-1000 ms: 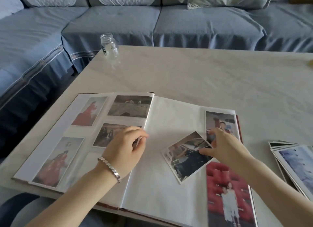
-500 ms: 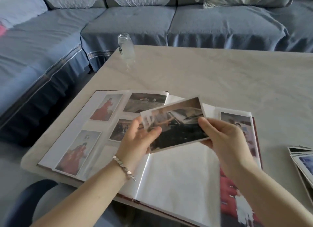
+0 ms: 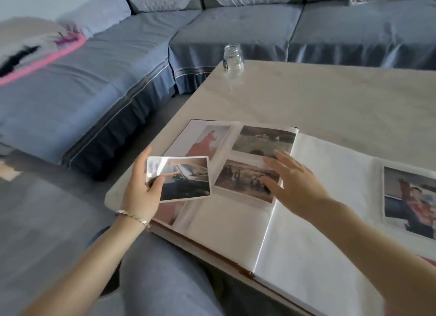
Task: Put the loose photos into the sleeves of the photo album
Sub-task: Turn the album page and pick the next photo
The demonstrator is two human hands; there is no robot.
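Album (image 3: 306,221): right page cut off by right and bottom edges. Photo on the right page (image 3: 410,198): right side out of frame. Red-dress photo (image 3: 207,139): lower part behind loose photo (image 3: 186,176). Loose photo: near-left corner under thumb of left hand (image 3: 141,193). Group photo (image 3: 240,179): right end under right hand (image 3: 295,183). Jar (image 3: 233,58): label unreadable.

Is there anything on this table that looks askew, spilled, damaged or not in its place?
Nothing is spilled or damaged. The open album lies slightly slanted on the table, and its near edge seems to reach the table front or go past it. The lidless glass jar stands upright very near the far corner.
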